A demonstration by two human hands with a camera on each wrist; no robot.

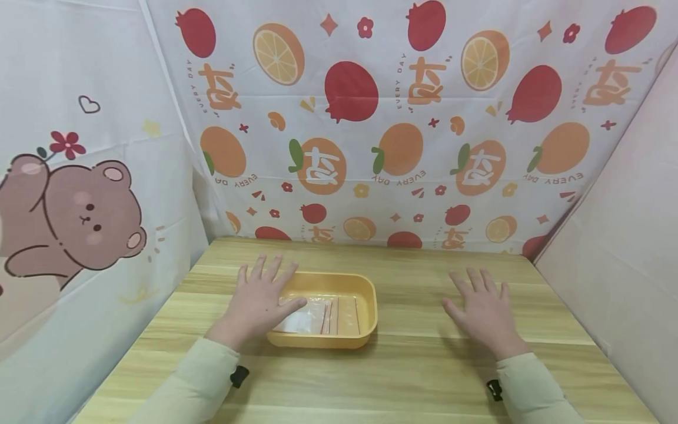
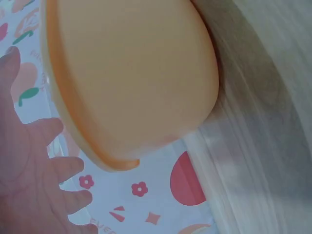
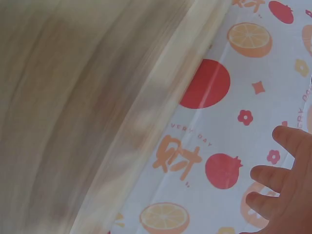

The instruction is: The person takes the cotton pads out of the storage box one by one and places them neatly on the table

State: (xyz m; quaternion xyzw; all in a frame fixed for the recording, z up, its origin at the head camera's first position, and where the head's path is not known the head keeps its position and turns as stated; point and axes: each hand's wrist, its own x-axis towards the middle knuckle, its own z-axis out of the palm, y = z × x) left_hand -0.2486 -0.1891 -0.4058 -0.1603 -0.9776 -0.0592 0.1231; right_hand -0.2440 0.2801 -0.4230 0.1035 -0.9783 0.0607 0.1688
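A yellow plastic basin (image 1: 369,306) with rounded corners stands left of the middle of the table. Inside it lie clear plastic bags (image 1: 312,317) with reddish edge lines; what they contain is hard to make out. My left hand (image 1: 259,300) is spread over the basin's left side, fingers apart and holding nothing, and covers part of the rim. In the left wrist view the basin's outer wall (image 2: 136,78) fills the middle, beside the spread fingers. Well to the right of the basin, my right hand (image 1: 484,312) is spread above the table with nothing in it.
The wood-grain table (image 1: 424,377) reaches back to a white curtain with fruit prints (image 1: 397,194). A bear-print curtain (image 1: 95,218) hangs along the left side, and a plain pale curtain (image 1: 614,247) along the right. Black straps (image 1: 239,376) show at both cuffs.
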